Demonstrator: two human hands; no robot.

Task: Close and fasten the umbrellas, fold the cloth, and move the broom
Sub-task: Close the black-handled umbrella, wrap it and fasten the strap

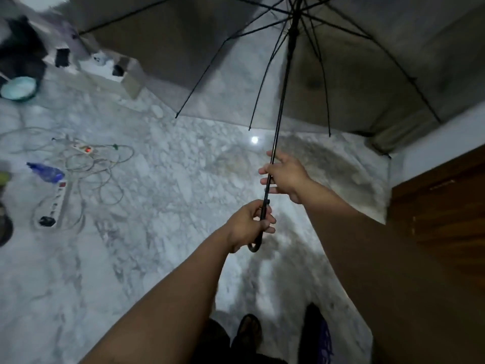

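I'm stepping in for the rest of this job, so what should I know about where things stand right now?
Left hand: shut on the umbrella's curved handle.
Right hand: fingers loosely around the umbrella shaft, above the left hand.
Umbrella canopy: fully open, held over the marble floor.
Done: nothing visibly finished.
Left: close and fasten this umbrella; cloth and broom are not in view.

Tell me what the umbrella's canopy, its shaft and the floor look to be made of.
Canopy: thin grey woven fabric, matte, stretched over dark ribs. Shaft: slim and black, probably metal, though blur leaves it open. Floor: polished marble or marble-look tile, grey veining and a bright lamp reflection.
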